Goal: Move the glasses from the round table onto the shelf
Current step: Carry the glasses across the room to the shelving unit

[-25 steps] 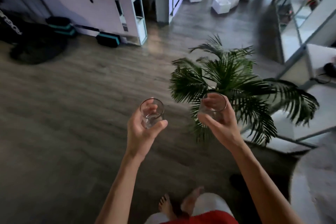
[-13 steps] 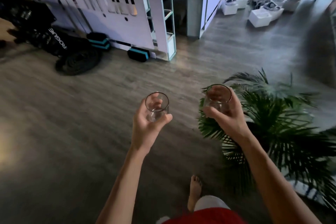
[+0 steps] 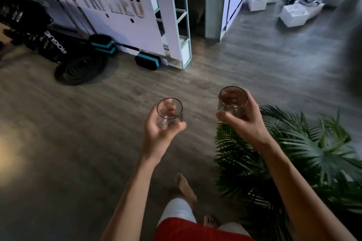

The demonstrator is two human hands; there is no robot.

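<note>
Head view: right hand (image 3: 245,126) grips glass (image 3: 232,103) by palm plant (image 3: 305,152); shelf (image 3: 183,21) ahead.

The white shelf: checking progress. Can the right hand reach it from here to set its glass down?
Probably not yet. Nothing blocks it, but the shelf stands far across open floor from the right hand gripping its glass.

The plant (image 3: 305,154) at 4 o'clock runs off the right edge, its base hidden under fronds. The shelf (image 3: 181,17) at 12 o'clock is cut by the top edge; the boxes (image 3: 293,13) at 1 o'clock are a blur. Fingers of the left hand (image 3: 158,135) and right hand (image 3: 246,125) show only through the glasses (image 3: 170,115).
</note>
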